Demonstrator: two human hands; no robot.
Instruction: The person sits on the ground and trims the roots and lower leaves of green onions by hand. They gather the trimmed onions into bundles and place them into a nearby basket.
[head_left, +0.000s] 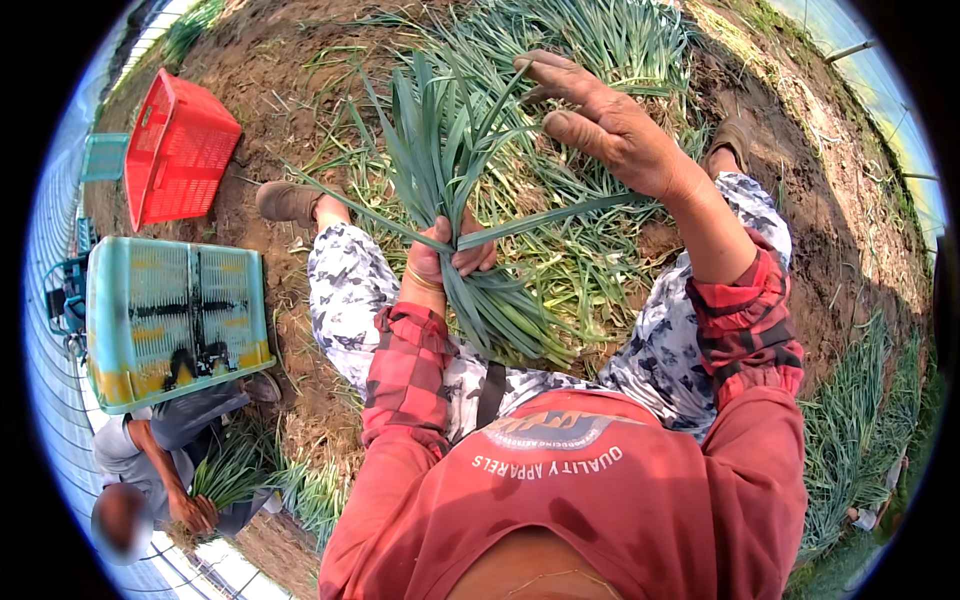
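My left hand (426, 262) is closed around the middle of a bundle of long, flat green leaves (427, 150), which look like leeks or a similar allium. The leaf tips fan out upward, and the paler stalk ends point down toward my lap. A single leaf strip (547, 220) crosses the bundle at my grip and stretches right to near my right wrist. My right hand (600, 131) is raised to the right of the leaf tips, fingers apart, holding nothing that I can see. Whether its fingertips touch a leaf tip is unclear.
Loose cut leaves (600, 292) cover the soil between my legs, with a larger heap (592, 45) beyond. At left are a red plastic crate (184, 150) and a turquoise crate (157, 277). A person (169, 450) at lower left handles greens. More leaves (855, 442) lie at right.
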